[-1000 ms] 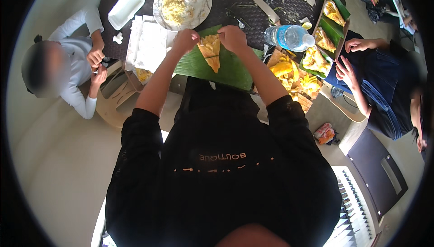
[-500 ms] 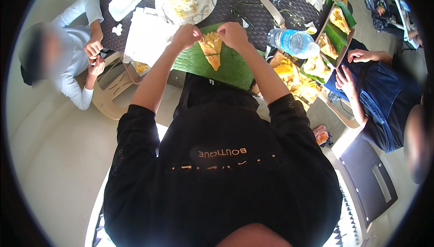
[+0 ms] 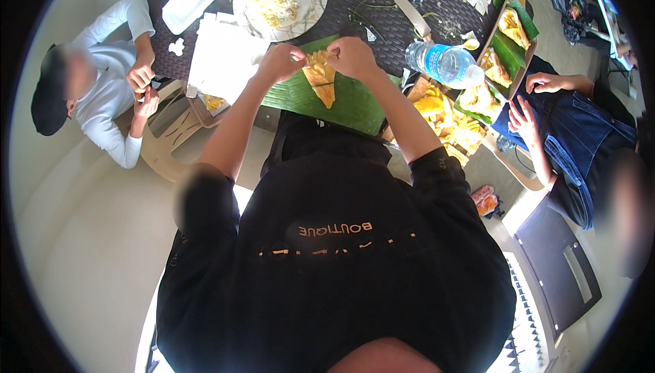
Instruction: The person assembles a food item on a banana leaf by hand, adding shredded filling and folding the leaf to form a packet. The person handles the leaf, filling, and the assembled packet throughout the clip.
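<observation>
A golden folded cone of food [image 3: 321, 86], filled with yellow pieces at its wide end, lies point toward me on a green banana leaf [image 3: 361, 103]. A thin dark green strand crosses its middle. My left hand [image 3: 281, 62] is pinched closed beside the cone's upper left edge. On the other side, my right hand [image 3: 352, 57] is likewise pinched, fingertips close to the upper right edge. Whatever lies between the fingertips is too small to make out.
Left of the leaf are white sheets [image 3: 225, 55], a marbled plate [image 3: 317, 4] and a white foam tray [image 3: 192, 1]. Rightward lie a knife [image 3: 406, 10], a water bottle [image 3: 440, 62], yellow pieces [image 3: 447, 120] and more filled cones [image 3: 495, 67]. Two people sit at either side.
Both my hands have shifted only slightly and stay pinched beside the cone. The strand across the cone shows more plainly now. The person at left has raised their head a little.
</observation>
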Tool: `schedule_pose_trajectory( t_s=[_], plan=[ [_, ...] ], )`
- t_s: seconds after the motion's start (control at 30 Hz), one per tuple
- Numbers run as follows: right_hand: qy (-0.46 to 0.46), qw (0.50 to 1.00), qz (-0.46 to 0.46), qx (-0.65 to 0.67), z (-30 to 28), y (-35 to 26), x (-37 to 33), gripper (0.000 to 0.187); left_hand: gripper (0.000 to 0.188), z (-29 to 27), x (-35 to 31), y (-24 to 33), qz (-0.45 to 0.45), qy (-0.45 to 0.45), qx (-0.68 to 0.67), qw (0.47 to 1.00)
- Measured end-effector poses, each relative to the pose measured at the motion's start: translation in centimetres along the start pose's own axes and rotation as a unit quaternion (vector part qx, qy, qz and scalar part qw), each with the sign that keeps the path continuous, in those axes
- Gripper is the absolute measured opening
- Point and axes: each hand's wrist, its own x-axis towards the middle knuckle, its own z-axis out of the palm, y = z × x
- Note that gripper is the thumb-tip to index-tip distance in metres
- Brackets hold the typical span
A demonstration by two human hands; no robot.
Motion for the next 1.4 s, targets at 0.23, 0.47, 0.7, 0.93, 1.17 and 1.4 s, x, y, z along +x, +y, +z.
schedule_pose_trajectory(
  t_s=[0.23,0.47,0.7,0.93,1.17,1.4],
  plan=[
    [0.0,0.998,0.013,-0.062,-0.5,-1.3,-2.2,0.055,0.051,1.2,-2.1,-0.1,-0.015,0.026,-0.045,0.999],
    [0.022,0.998,-0.003,-0.066,0.2,-1.1,-2.9,0.059,0.049,1.5,-2.7,0.5,-0.025,0.039,-0.088,0.995],
    [0.039,0.997,-0.015,-0.072,0.7,-1.2,-3.4,0.058,0.046,1.9,-2.8,0.2,-0.024,0.05,-0.096,0.994],
    [0.043,0.996,-0.011,-0.075,0.5,-1.3,-3.3,0.065,0.054,1.5,-2.8,0.6,-0.012,0.043,-0.056,0.997],
    [0.012,0.995,-0.038,-0.091,0.0,-1.5,-2.3,0.079,0.065,1.2,-1.8,0.3,0.034,0.013,-0.011,0.999],
    [0.0,0.993,-0.055,-0.109,0.5,-1.3,-2.2,0.078,0.061,0.8,-1.6,1.0,-0.009,-0.024,-0.011,1.0]
  ],
)
